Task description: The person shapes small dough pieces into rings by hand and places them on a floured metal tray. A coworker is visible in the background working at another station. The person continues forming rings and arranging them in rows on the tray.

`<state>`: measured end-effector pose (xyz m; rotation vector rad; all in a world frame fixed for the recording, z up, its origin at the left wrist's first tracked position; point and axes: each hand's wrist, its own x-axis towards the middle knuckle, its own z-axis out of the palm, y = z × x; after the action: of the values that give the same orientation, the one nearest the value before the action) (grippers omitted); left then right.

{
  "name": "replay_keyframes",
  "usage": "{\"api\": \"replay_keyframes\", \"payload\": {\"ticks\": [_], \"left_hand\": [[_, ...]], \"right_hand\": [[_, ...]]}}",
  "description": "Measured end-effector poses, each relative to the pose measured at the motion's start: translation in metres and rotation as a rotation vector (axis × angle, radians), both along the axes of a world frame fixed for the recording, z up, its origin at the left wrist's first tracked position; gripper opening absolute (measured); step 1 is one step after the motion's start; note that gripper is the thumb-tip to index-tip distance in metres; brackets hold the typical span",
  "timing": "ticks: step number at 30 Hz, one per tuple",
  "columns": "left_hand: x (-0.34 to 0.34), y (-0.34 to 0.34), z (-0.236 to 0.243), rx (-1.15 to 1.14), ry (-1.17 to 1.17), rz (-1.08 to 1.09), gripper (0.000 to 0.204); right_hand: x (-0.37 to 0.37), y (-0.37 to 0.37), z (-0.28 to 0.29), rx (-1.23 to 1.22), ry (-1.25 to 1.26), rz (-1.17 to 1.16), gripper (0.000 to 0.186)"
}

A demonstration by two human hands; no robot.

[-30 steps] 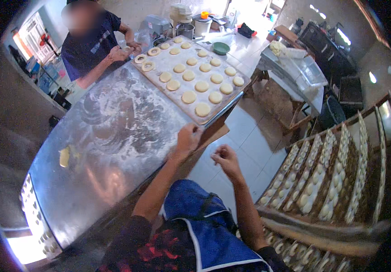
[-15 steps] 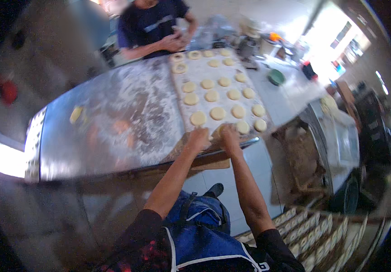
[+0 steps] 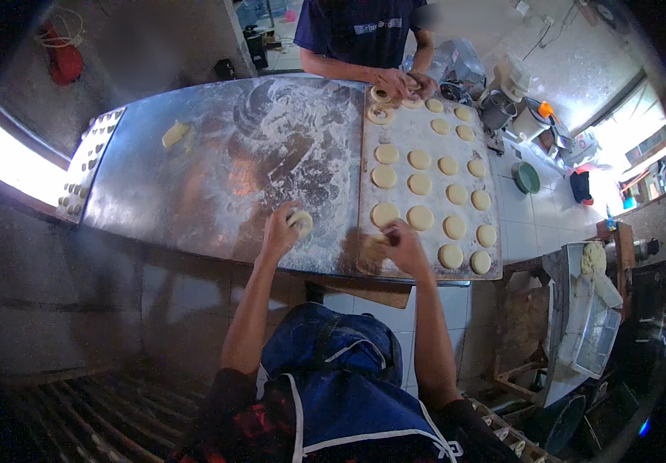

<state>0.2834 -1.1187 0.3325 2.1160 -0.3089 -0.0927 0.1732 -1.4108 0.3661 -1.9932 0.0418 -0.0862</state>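
Note:
My left hand (image 3: 283, 228) is closed on a pale dough round (image 3: 302, 224) over the floured steel table (image 3: 155, 193), left of the dough board. My right hand (image 3: 394, 241) is curled at the near left corner of the board (image 3: 362, 147); what its fingers hold is blurred and shaded. Flat dough rounds (image 3: 420, 217) lie in rows on the board, with rings (image 3: 381, 115) at its far left. A smear of pale dough (image 3: 175, 134) sticks to the table's left part.
A person in a dark shirt (image 3: 356, 27) has both hands (image 3: 399, 86) at the board's far edge. Pots (image 3: 498, 108) and a green basin (image 3: 526, 177) stand at right, near a stand with a clear bin (image 3: 591, 332). Another tray (image 3: 86, 170) lies at the table's left end.
The view has swung round to face the table squarely. Both hands reached the board's near edge; since then my left hand has moved left onto the steel with a dough round in it.

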Motion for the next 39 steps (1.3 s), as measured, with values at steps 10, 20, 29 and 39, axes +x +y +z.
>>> {"api": "replay_keyframes", "payload": {"ticks": [10, 20, 29, 39], "left_hand": [[0.006, -0.001, 0.011, 0.088, -0.056, 0.026, 0.036], [0.015, -0.030, 0.011, -0.577, 0.578, -0.153, 0.035], [0.015, -0.057, 0.015, -0.759, 0.620, -0.166, 0.030], [0.002, -0.078, 0.024, -1.198, 0.642, -0.425, 0.045]], "right_hand": [[0.126, 0.081, -0.016, -0.754, 0.168, 0.153, 0.034], [0.090, 0.095, 0.005, 0.355, 0.106, -0.157, 0.036], [0.078, 0.104, 0.033, 0.366, 0.170, -0.267, 0.052], [0.067, 0.067, 0.019, 0.650, 0.381, -0.398, 0.035]]}}
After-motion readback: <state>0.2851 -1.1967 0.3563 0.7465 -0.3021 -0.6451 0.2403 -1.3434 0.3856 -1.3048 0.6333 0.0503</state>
